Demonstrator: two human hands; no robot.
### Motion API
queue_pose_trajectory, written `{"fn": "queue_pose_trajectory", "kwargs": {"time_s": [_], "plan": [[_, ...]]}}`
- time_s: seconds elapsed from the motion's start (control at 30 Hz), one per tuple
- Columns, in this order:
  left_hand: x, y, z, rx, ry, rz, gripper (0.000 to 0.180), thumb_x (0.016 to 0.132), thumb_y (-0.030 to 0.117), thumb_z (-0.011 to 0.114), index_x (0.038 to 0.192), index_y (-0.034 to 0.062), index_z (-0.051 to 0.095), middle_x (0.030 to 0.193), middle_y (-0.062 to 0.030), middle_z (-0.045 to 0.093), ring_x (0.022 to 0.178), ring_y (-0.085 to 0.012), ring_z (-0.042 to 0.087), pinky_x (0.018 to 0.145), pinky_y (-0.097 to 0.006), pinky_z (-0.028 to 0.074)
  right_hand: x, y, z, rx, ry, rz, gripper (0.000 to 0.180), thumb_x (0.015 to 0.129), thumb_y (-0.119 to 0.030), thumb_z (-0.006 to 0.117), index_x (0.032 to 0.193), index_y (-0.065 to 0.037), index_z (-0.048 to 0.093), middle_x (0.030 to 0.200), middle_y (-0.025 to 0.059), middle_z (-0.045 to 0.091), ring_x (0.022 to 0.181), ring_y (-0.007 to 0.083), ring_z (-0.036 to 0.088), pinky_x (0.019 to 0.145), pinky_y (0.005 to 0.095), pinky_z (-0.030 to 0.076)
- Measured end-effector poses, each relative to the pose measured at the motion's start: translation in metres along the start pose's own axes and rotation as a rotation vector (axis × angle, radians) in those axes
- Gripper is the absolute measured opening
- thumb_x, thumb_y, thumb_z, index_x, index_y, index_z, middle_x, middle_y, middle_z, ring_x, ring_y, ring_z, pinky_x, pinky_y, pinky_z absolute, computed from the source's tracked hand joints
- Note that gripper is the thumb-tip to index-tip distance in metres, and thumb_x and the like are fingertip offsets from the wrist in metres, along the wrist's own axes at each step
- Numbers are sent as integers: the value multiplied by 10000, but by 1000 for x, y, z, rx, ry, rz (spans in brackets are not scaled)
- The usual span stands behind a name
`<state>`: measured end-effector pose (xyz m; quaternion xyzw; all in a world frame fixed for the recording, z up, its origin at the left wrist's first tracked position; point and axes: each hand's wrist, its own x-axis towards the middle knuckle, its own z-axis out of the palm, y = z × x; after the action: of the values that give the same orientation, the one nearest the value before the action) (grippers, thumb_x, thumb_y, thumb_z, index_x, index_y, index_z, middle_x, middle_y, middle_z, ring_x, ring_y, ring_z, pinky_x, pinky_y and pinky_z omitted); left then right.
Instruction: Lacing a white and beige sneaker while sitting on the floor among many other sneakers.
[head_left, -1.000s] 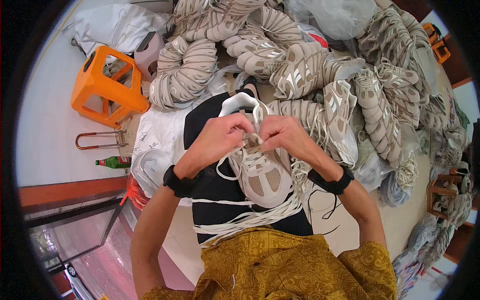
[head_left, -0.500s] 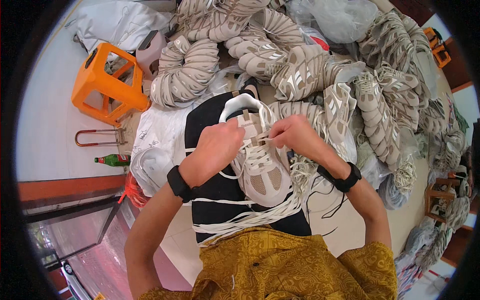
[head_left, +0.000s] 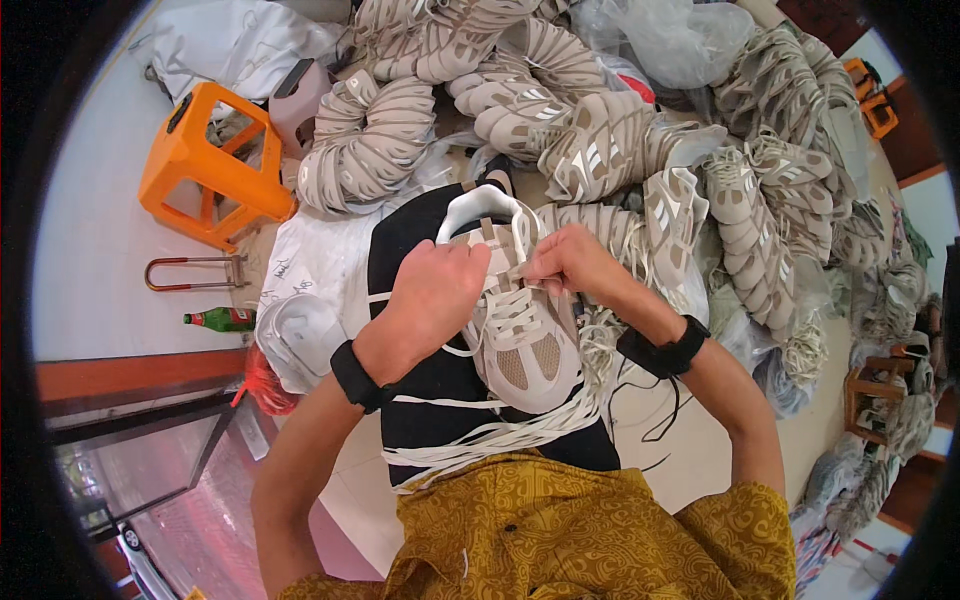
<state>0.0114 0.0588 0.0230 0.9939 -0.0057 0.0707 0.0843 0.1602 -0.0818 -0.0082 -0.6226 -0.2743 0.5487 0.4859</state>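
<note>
A beige and white sneaker upper point(head_left: 525, 372) lies across my lap, toe toward me, with white lace crossed through its lower eyelets. My left hand point(head_left: 438, 292) is closed on the left eyelet edge, beside the tongue. My right hand point(head_left: 575, 260) pinches the white shoelace at the upper right eyelets; its fingertips partly cover the lace end. A bundle of loose white laces point(head_left: 470, 452) stretches over my black-covered thighs, below the toe.
Stacked sneaker uppers point(head_left: 375, 150) curve across the floor ahead, and more strings of uppers point(head_left: 750, 230) lie at the right. An orange stool point(head_left: 210, 165) stands on the left, near a green bottle point(head_left: 222, 319). Clear plastic bags point(head_left: 670, 40) lie at the far side.
My right hand has shifted slightly left and inward, closer to the tongue, still pinching the shoelace. My left hand stays nearly where it was on the upper.
</note>
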Motion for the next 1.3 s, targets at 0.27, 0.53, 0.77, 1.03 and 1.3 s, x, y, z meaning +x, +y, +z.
{"fn": "queue_pose_trajectory", "kwargs": {"time_s": [0.27,0.53,0.77,1.03,1.3], "plan": [[-21,-21,-15,-40,-161,-106,56,747,62,502,765,21,470,721,-170,536,702,-343,541,591,-415,427,10,3,8,-391,49,-217,104,620,-81,630,556,-3,605,512,45,564,381,80,438,388,204,305],[-27,-23,-17,-310,-184,-115,54,774,66,484,779,18,509,699,-158,523,686,-341,527,618,-417,425,3,0,10,-171,110,-23,46,574,-33,650,594,-23,610,510,40,575,393,57,413,357,200,282],[-31,-32,-21,-178,-193,-124,63,772,77,509,754,28,544,706,-142,515,711,-330,516,630,-406,418,-8,-5,26,-410,334,-129,25,569,-43,616,569,-21,605,493,42,568,402,95,461,396,242,356],[-38,-37,-31,-178,-91,-57,95,769,89,487,706,44,541,672,-122,533,695,-303,519,623,-403,418,0,-2,37,-793,460,-301,91,530,-122,626,561,-37,615,499,99,556,464,237,546,487,319,440],[-40,-49,-36,-218,-175,-194,81,766,106,526,744,36,560,716,-122,555,739,-304,530,659,-375,425,9,-5,33,-850,460,-106,80,504,-135,648,544,-68,628,515,88,570,483,237,555,485,320,441]]}}
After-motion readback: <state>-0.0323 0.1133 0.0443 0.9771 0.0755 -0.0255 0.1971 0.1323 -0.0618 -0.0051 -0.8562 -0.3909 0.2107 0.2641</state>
